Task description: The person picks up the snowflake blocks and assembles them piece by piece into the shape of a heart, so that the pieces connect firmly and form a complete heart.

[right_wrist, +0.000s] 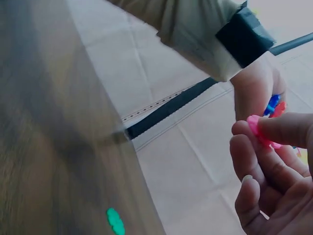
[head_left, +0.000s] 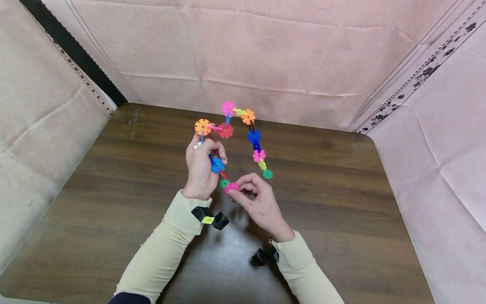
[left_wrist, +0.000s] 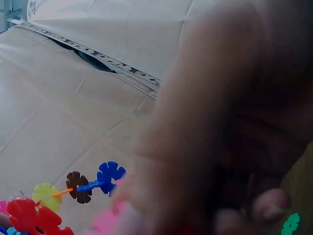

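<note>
A chain of interlocking flower-shaped plastic discs (head_left: 225,130) in several colours hangs in an open loop above the table. My left hand (head_left: 201,171) grips one side of it, fingers curled round the discs near a blue disc (head_left: 217,165); some pieces are hidden there. Between the thumb and fingers of my right hand (head_left: 262,202), a pink disc (head_left: 232,189) is pinched at the near end, beside a small green disc (head_left: 224,183). Another green disc (head_left: 267,174) forms the other end, dangling apart from the right hand. The left wrist view shows a brown disc (left_wrist: 78,187) along the chain.
Under the hands lies a dark wood-grain table (head_left: 322,198). Pale pink patterned cloth (head_left: 247,50) hangs behind it and along both sides. Each wrist carries a black camera mount, such as the left mount (head_left: 210,217).
</note>
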Demonstrator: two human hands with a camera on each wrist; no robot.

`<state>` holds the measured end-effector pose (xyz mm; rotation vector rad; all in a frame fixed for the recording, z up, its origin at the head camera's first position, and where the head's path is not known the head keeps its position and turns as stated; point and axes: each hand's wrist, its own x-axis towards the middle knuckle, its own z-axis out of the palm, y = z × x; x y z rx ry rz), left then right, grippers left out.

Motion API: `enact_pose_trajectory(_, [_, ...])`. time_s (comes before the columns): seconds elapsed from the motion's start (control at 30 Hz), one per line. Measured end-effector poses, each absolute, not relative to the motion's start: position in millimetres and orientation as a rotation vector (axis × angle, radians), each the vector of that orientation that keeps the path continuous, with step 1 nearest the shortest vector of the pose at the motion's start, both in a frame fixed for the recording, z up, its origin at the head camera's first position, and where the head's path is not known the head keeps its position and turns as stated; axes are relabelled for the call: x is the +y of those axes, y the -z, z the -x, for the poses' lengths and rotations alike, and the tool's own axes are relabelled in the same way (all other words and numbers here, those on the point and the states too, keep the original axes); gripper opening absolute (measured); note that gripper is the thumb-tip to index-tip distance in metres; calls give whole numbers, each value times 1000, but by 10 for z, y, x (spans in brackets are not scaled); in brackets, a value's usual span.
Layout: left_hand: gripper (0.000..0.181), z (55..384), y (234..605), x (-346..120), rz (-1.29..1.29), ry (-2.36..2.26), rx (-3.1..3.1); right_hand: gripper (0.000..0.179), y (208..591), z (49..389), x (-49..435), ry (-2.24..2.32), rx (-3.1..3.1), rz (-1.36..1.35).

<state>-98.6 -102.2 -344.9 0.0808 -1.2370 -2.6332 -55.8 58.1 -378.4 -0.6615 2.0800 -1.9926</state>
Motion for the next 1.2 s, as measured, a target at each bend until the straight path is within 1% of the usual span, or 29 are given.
enact_pose_trajectory(0.1, [25, 983, 3455, -1017, -68, 2640, -1235, 17, 3747, 550, 573, 2070, 2027, 632])
enact_pose_trajectory(0.33, [23, 988, 3471, -1013, -70, 2638, -1238, 17, 3752, 564, 555, 2140, 1997, 609])
enact_pose_trajectory(0.57, [22, 976, 3463, -1006, -55, 2635, -1230, 19, 3934, 627, 558, 2224, 1964, 592])
enact_pose_trajectory(0.7, [19, 972, 3472, -992, -50, 2633, -1242, 20, 3985, 641, 552, 2249, 1954, 597])
enact_pose_trajectory(1.0, [17, 969, 3493, -957, -43, 2617, -1254, 21, 3972, 637, 552, 2299, 1936, 583])
enact_pose_trajectory(1.2, [21, 972, 3497, -910, -36, 2603, -1228, 20, 3962, 645, 552, 2321, 1983, 570])
